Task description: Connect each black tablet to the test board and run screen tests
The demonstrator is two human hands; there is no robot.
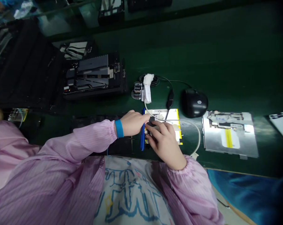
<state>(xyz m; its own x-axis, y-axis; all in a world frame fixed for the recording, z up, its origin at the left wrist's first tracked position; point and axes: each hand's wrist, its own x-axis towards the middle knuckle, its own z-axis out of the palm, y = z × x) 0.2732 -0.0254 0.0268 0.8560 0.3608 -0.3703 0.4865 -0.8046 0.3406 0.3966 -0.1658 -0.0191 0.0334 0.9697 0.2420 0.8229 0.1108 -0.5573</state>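
Between my hands lies a flat electronic panel (163,113), white with yellow edges and a dark part near its left side. My left hand (133,122), with a blue wristband (119,128), is closed at that left side, its thumb over the dark part; anything inside the fingers is hidden. My right hand (164,142) rests on the panel from the front right, fingers bent and apart, fingertips at the dark part. A blue pen-like stick (142,142) lies along the panel's left edge. A white cable (198,134) loops over the panel and past my right hand.
A black mouse (194,102) and a metal plate with a circuit board (230,137) are to the right. Behind the panel stand a small counter (138,88) and a paper-wrapped connector (147,89). Stacked black device housings (94,76) fill the left. A co-worker's pink sleeve (5,140) shows far left.
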